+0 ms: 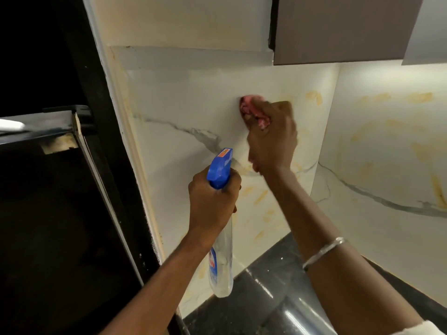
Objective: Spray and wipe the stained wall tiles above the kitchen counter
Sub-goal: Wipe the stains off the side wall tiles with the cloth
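Right grip (272, 139) with pink cloth (252, 108) under cabinet (343, 27)

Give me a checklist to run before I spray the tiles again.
1. The left hand grips the spray bottle: ok.
2. The nozzle faces the wall tile: ok.
3. The right hand holds the pink cloth against the tile: ok.
4. Liquid left in the bottle: cannot tell.
5. The yellow stains below the cloth wiped off: not ok.
6. The side wall on the right free of stains: not ok.
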